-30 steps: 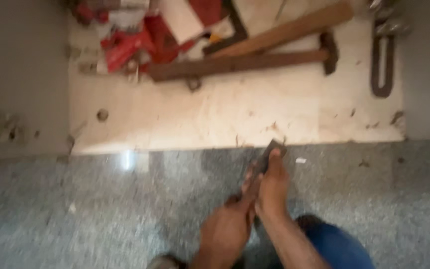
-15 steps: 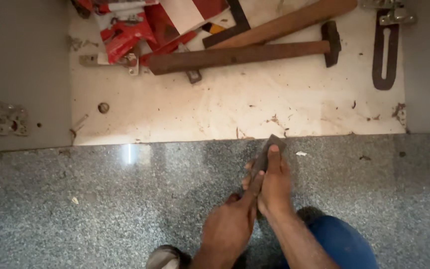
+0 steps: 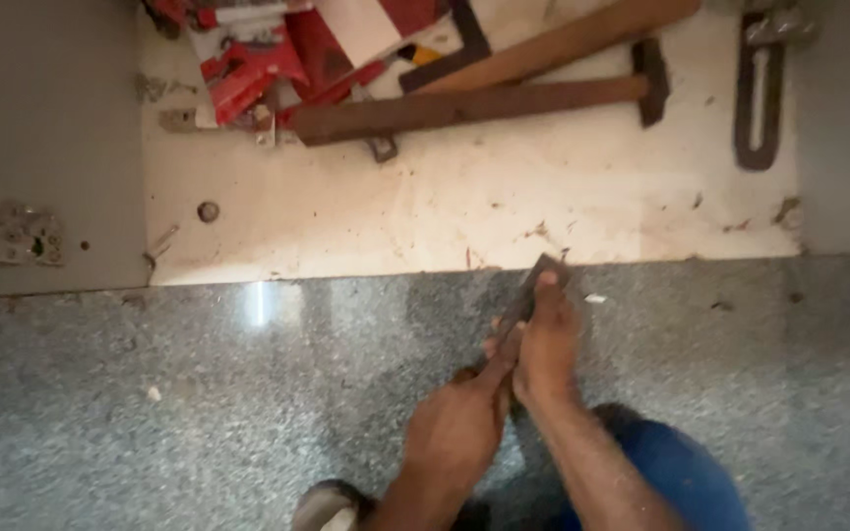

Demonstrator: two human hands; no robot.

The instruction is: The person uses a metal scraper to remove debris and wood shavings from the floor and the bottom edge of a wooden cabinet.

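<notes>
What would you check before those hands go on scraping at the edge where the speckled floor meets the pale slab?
1. Both hands on the tool: ok. The left hand and right hand grip the flat dark scraper together.
2. Blade at the seam: ok. Its tip sits where the grey speckled floor meets the pale slab.
3. Fingers clear of the blade edge: cannot tell; one fingertip lies close to the tip.
4. Hammer out of the way: ok, it lies farther back on the slab.
5. Loose chips: not ok. A small white chip lies beside the tool.
</notes>
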